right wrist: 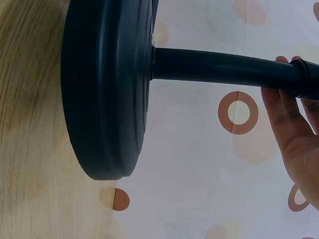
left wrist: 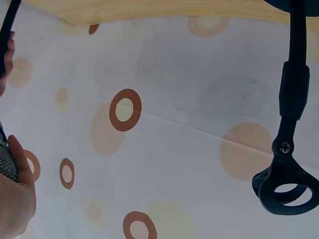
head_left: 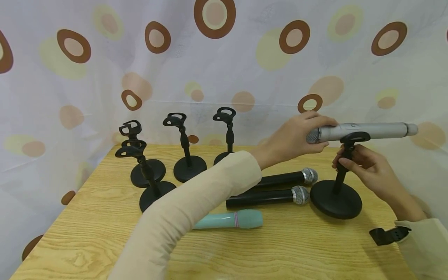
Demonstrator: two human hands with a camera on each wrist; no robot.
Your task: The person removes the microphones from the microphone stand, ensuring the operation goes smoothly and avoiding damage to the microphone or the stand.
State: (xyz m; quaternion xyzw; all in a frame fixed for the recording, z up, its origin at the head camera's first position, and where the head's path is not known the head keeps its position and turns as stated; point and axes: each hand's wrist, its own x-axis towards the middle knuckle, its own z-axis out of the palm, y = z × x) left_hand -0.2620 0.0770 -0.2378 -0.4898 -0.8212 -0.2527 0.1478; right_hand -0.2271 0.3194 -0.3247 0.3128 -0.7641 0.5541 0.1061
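My left hand (head_left: 294,134) grips a silver microphone (head_left: 374,131) by its mesh head, which points left. The microphone lies level across the clip (head_left: 355,137) of a black desk stand; whether it is seated in the clip I cannot tell. Around the stem of that stand (head_left: 339,177) curl the fingers of my right hand (head_left: 371,169). Its round base (head_left: 336,200) is below, and the right wrist view shows this base (right wrist: 107,89) large beside the wooden tabletop. Only part of the left hand (left wrist: 17,199) and the mesh head (left wrist: 7,164) appear in the left wrist view.
Several black stands with bare clips, one of them a stand (head_left: 187,165), are at the back left. Two black microphones, the nearer microphone (head_left: 266,197) and the farther microphone (head_left: 283,179), lie mid-table. A mint-green microphone (head_left: 227,220) lies partly behind my left sleeve (head_left: 189,210). A patterned curtain (head_left: 224,58) hangs behind.
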